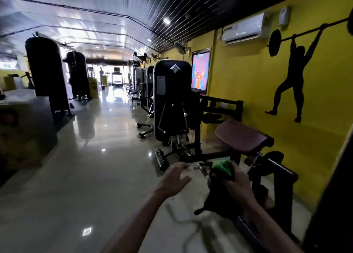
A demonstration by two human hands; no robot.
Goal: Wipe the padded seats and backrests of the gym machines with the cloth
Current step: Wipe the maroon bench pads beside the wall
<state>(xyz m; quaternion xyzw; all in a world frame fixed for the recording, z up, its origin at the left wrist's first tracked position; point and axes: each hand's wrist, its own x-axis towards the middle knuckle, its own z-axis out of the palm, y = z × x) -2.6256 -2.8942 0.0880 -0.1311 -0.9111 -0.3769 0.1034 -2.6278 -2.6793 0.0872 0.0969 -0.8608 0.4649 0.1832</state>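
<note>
- Right hand curled around a bunched green cloth, pressing it onto a small dark pad of the machine frame.
- Left hand just left of the cloth, apart from it, fingers loosely bent, holding nothing.
- Maroon padded seat beyond the right hand, up and slightly right, untouched.
- Black weight-stack machine farther ahead of the left hand.
</note>
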